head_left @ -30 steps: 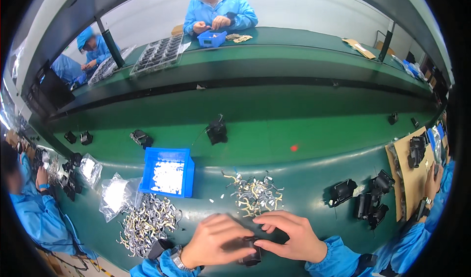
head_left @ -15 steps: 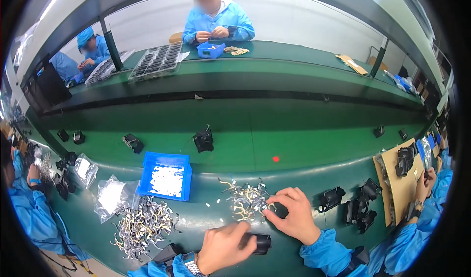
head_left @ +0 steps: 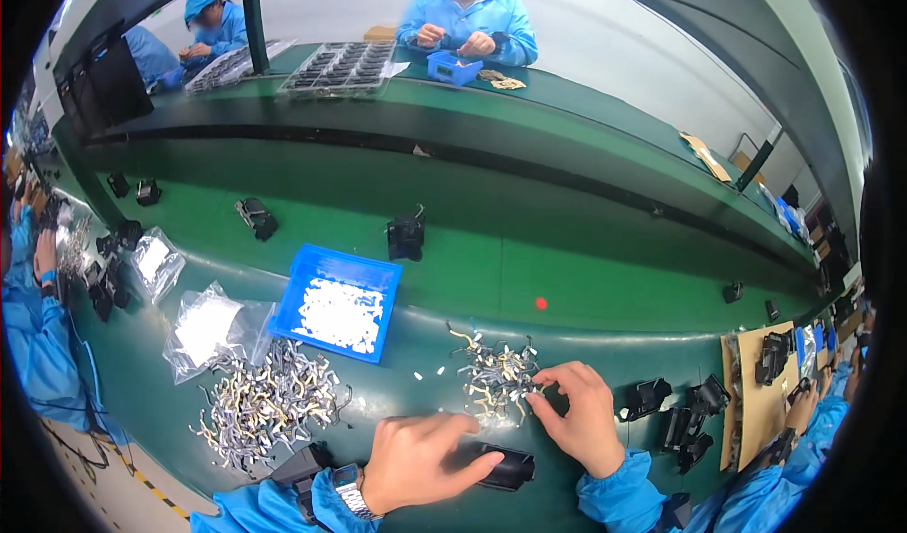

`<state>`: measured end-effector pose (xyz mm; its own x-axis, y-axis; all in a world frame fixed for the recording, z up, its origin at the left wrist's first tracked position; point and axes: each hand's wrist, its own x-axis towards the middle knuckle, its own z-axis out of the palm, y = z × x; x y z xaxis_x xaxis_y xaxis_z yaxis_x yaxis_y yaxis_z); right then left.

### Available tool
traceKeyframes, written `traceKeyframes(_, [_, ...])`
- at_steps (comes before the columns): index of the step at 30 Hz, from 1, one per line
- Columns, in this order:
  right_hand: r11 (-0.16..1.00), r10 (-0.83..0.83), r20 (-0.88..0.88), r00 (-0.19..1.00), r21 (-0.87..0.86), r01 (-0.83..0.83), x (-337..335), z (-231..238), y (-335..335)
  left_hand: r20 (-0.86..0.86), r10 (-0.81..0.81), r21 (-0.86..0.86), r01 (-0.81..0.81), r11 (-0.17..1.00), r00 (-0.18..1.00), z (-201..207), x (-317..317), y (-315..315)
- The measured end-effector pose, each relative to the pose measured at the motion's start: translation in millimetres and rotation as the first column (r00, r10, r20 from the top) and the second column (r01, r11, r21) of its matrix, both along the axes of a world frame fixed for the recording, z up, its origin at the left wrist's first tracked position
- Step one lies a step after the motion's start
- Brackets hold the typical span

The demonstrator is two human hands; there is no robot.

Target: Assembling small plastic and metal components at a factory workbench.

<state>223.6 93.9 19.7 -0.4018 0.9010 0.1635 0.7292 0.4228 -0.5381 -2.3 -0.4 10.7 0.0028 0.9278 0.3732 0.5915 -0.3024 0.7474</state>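
Note:
My right hand (head_left: 584, 421) pinches at the right edge of a small pile of short wire leads with white ends (head_left: 491, 372); a short wire lead seems to be between its thumb and forefinger. My left hand (head_left: 416, 462) is open, palm down, its thumb and forefinger spread apart. Its thumb reaches over a black trough-shaped plastic housing (head_left: 508, 469) lying on the green bench, and partly hides it. To the left lies a larger heap of similar wire leads (head_left: 269, 405).
Behind the heap stand a blue bin (head_left: 392, 292) of small white pieces and clear plastic bags (head_left: 213, 330). Several black housings (head_left: 688, 420) lie at right, beside cardboard (head_left: 756, 391). Co-workers sit at left, right and across, with a black-pocketed tray (head_left: 340, 68) opposite.
The whole view has shifted and tilted. My left thumb and forefinger have spread apart above the black housing. My right hand stays pinched at the edge of the small pile.

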Motion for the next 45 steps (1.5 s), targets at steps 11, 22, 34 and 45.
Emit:
traceKeyframes(11, [0.995,-0.092,-0.181,0.979,0.025,0.098,1,-2,2,0.03,-0.045,0.025,0.044,0.999,0.999,0,-3,0])
traceKeyframes(22, [0.818,-0.21,-0.766,0.608,-0.478,-0.32,-13,-2,-58,0.302,-0.203,0.207,0.144,0.968,0.931,-8,8,7])
traceKeyframes(34, [0.847,-0.039,-0.736,0.675,-0.383,-0.368,-10,3,-55,-0.119,-0.114,0.359,0.149,0.921,0.986,0,-8,8])
traceKeyframes(45, [0.922,-0.072,-0.647,0.759,-0.333,-0.197,-16,5,-55,-0.053,-0.096,0.349,0.108,0.931,0.994,-3,1,2])
